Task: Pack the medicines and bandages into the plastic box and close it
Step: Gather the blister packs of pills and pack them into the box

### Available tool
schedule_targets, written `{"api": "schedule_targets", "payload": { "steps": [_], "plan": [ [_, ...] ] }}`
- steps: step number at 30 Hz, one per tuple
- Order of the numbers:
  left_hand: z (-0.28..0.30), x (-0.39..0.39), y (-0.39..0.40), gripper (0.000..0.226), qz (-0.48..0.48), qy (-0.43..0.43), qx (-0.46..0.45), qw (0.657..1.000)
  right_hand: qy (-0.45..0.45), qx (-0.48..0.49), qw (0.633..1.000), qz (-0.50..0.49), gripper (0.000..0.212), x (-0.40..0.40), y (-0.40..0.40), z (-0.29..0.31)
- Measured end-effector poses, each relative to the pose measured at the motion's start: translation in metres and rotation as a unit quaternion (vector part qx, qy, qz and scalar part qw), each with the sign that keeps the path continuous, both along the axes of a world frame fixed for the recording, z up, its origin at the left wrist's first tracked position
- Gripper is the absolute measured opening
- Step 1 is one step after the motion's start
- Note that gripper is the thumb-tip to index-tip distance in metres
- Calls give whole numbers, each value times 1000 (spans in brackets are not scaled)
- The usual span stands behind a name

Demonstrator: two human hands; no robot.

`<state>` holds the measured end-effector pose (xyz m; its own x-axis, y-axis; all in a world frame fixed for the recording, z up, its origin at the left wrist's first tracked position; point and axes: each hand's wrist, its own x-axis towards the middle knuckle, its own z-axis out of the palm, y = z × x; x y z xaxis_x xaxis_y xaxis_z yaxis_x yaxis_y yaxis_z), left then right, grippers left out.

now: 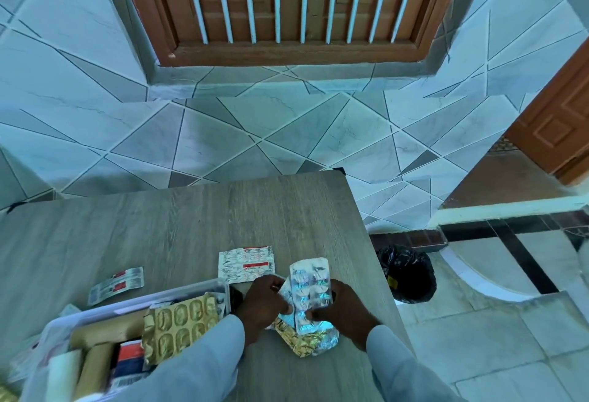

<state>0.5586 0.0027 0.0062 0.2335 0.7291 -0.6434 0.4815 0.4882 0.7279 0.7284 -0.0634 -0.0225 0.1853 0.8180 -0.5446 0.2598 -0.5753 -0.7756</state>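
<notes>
My left hand (264, 301) and my right hand (342, 306) both grip a stack of silver blister strips (310, 283) held upright over the wooden table (191, 226). A crumpled gold foil strip (302, 342) lies under the stack. The clear plastic box (220, 285) sits open at the lower left. It holds a gold blister pack (178, 322), tan bandage rolls (95, 366) and a red and blue medicine carton (129, 362). A white strip with red labels (247, 263) lies on the table beyond my hands. Another strip (116, 285) lies left of the box.
The table's right edge runs close beside my right hand. A black bin bag (408, 274) stands on the floor just past that edge. A tiled wall and a barred wooden window (287, 6) face me.
</notes>
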Motion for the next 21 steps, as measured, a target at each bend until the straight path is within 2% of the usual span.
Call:
{"api": "schedule_targets", "payload": {
  "steps": [4, 8, 10, 14, 17, 19, 21],
  "plan": [
    [31, -27, 9, 42, 12, -54, 44, 998, 5, 62, 998, 22, 45, -21, 13, 34],
    [52, -84, 16, 53, 47, -159, 26, 986, -3, 129, 991, 48, 41, -68, 31, 62],
    [55, -121, 17, 52, 48, -169, 32, 984, -24, 153, 986, 54, 41, -99, 39, 66],
    [41, -183, 12, 39, 56, -78, 88, 991, -91, 154, 978, 104, 44, -163, 47, 62],
    [23, -211, 2, 23, 13, 15, 133, 991, -168, 128, 963, 167, 45, -199, 50, 55],
    [16, -224, -2, 20, -23, 71, 174, 982, -226, 95, 949, 199, 57, -214, 51, 55],
    [15, -233, -5, 22, -56, 107, 208, 971, -251, 81, 943, 201, 59, -224, 52, 58]
  ]
}}
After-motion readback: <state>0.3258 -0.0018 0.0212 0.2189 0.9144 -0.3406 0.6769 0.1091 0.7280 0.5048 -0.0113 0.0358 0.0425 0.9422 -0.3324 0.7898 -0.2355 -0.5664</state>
